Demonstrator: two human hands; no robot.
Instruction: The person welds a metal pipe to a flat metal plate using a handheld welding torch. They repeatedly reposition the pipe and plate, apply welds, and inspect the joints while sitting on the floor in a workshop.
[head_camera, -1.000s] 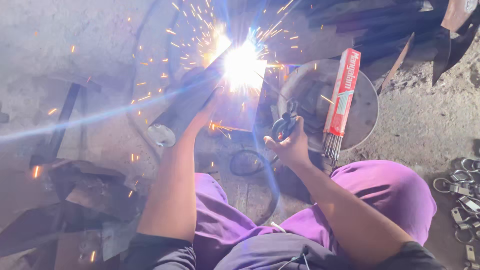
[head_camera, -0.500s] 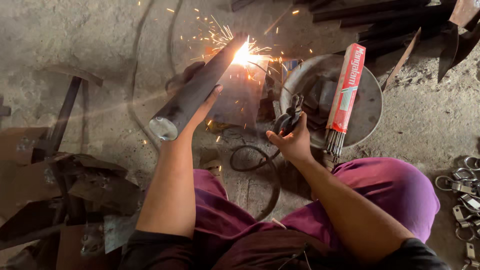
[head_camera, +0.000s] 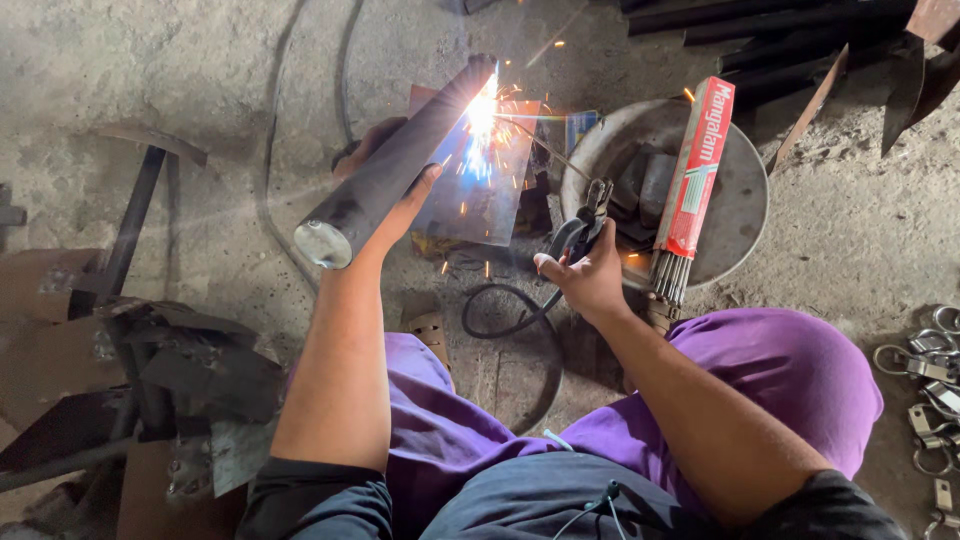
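The left hand (head_camera: 400, 205) grips a dark metal pipe (head_camera: 385, 175) angled over a flat steel plate (head_camera: 480, 190) on the concrete floor (head_camera: 150, 80). The right hand (head_camera: 585, 280) is clamped around an electrode holder (head_camera: 580, 230), its rod sparking at the pipe's far end, just beside a metal basin (head_camera: 735, 215) holding a red box of electrodes (head_camera: 695, 170)

purple trousers (head_camera: 760, 380), a red electrode box (head_camera: 695, 170) leaning in the grey pan (head_camera: 745, 215), white-blue sparks (head_camera: 482, 115) left of that pan.
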